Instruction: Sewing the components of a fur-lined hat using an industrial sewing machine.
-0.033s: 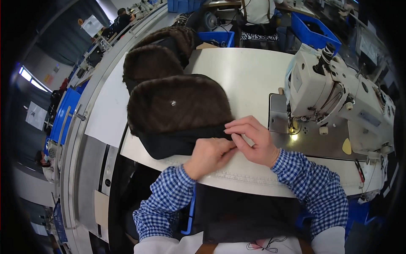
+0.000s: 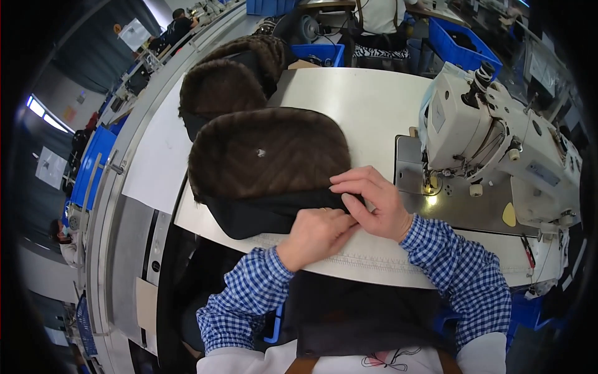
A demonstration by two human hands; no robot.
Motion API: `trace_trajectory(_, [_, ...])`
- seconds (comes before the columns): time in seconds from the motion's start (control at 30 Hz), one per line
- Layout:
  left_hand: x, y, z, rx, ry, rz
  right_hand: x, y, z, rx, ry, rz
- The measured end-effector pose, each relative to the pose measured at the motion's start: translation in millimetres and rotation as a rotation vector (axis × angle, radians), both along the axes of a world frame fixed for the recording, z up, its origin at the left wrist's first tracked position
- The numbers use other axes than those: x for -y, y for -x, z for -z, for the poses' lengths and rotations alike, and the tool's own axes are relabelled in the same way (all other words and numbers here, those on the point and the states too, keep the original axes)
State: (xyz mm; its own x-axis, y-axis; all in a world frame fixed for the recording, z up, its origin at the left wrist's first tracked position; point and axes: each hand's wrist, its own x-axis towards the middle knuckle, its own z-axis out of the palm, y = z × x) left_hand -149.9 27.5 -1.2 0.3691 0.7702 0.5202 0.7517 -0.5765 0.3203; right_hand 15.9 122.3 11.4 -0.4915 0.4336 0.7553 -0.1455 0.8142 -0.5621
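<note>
1. Left of the white sewing machine point(image 2: 498, 124), a rounded dark-brown fur piece point(image 2: 274, 149) with a black fabric edge point(image 2: 255, 215) lay on the pale, ruler-marked worktop point(image 2: 349, 87).
2. Left of the machine and nearer the person, the bare left hand point(image 2: 321, 234) and right hand point(image 2: 375, 202) were close together at the black fabric's right end; whether the fingers pinched it could not be told.
3. Farther left of the machine, more dark-brown fur pieces point(image 2: 221, 90) lay together.
4. Beneath the machine's arm sat a small yellow teardrop-shaped piece point(image 2: 509, 214).
</note>
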Motion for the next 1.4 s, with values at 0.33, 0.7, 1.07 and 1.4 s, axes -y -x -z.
trace_trajectory(0.33, [137.9, -29.0, 38.7, 0.077, -0.262, -0.089, -8.4, -68.7, -3.3, 0.748, -0.224, 0.193])
trace_trajectory(0.7, [290.7, 109.6, 101.4, -0.65, 1.014, -0.712, -9.2, -64.6, -2.1, 0.694, -0.271, -0.121])
trace_trajectory(1.07, [296.9, 141.4, 72.5, -0.442, 1.075, -0.435, -17.3, -73.0, -3.8, 0.711, -0.233, -0.186])
trace_trajectory(1.4, [373.5, 101.3, -58.3, -0.484, 0.568, -1.033, 4.3, -68.8, -10.2, 0.759, -0.298, -0.134])
